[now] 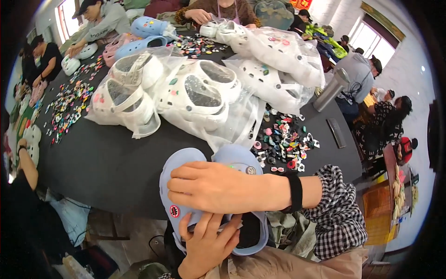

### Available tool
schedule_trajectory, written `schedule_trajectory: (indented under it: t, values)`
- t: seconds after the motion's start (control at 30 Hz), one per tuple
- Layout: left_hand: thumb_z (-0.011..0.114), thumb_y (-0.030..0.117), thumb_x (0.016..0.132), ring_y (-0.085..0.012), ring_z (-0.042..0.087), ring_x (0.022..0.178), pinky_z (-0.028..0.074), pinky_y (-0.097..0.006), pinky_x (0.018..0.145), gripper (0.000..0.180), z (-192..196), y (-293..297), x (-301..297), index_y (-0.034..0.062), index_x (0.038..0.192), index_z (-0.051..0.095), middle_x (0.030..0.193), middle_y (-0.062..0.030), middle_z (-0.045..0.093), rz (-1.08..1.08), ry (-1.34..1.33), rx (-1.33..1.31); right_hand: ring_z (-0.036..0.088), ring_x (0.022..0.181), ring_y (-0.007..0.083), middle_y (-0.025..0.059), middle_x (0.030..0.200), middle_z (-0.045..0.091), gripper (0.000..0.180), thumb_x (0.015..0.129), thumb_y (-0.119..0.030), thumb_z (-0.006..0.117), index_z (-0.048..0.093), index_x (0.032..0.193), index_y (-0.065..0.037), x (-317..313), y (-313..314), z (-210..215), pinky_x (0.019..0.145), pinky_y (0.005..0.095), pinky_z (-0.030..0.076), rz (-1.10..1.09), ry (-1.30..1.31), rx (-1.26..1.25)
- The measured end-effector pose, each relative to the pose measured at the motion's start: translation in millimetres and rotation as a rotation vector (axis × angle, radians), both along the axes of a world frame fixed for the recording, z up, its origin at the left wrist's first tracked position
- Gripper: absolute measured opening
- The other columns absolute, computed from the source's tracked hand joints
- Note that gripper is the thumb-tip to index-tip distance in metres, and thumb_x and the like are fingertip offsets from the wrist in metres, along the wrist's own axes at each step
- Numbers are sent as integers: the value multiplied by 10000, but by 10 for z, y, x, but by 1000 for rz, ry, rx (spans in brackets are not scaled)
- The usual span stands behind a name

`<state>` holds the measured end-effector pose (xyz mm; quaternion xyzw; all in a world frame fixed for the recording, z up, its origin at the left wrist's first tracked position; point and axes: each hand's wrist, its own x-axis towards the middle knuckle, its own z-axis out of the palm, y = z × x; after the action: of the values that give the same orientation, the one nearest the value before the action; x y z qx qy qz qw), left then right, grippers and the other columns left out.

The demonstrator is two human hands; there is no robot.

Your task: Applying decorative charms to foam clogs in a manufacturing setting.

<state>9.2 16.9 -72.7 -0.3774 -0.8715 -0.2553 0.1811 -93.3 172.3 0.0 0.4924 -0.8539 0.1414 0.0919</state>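
A pair of light blue clogs lies at the table's near edge and on my lap: the left clog (183, 160) and the right clog (237, 158). My right hand (209, 188) reaches across from the right, fingers curled down onto the left clog's upper. Below it, my left hand (211, 235) grips that clog at its foot opening. A round red badge (174, 211) sits on the left clog's side. On the right clog is a round grey smiley charm (251, 170). My right palm hides part of both uppers, and whether a small piece is under the fingers.
White clogs in clear bags (195, 95) fill the middle of the dark table (116, 162). Loose charms (285, 139) lie right, with more charms (72, 109) at left. A metal flask (332, 88) and a dark flat bar (336, 133) are at right. People work around the table.
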Motion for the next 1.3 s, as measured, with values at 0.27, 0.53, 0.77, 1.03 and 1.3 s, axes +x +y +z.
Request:
schedule_trajectory:
  t: [0.27, 0.53, 0.77, 1.03, 1.3]
  values:
    - [719, 344, 830, -355, 401, 1370, 199, -586, 1166, 481, 22, 28, -6, 219, 1294, 693, 1417, -144, 527, -13, 34, -30, 560, 904, 224, 63, 876, 554, 222, 701, -191, 657, 574, 836, -35, 38, -27, -117, 771, 324, 517, -68, 183, -134]
    - [694, 360, 829, -307, 420, 1353, 165, -587, 1162, 369, 111, 41, -115, 262, 1179, 755, 1411, -87, 549, 3, 13, 32, 592, 905, 226, 78, 937, 561, 240, 728, -189, 666, 598, 898, -35, 335, 190, -17, 656, 308, 524, -153, 309, -210]
    - [680, 337, 851, -245, 459, 1323, 134, -551, 1164, 301, 210, 73, -89, 262, 1135, 746, 1379, -38, 583, 34, -2, -13, 645, 953, 289, 106, 1042, 552, 290, 815, -86, 610, 580, 1103, -68, 497, 604, 201, 697, 400, 580, -555, 72, -323]
    - [662, 338, 859, -218, 502, 1266, 129, -533, 1173, 268, 213, 90, -97, 278, 1102, 759, 1331, -18, 615, 44, 34, 11, 652, 764, 197, 99, 907, 617, 112, 874, 6, 687, 681, 985, 1, 490, 1878, 156, 700, 306, 529, -1068, 108, -570]
    - [649, 342, 865, -211, 510, 1255, 123, -529, 1176, 263, 203, 80, -93, 279, 1092, 766, 1318, -15, 623, 50, 42, 10, 673, 813, 222, 115, 1000, 645, 194, 894, -18, 658, 689, 1085, -20, 155, 2294, -193, 739, 322, 555, -1097, 26, -610]
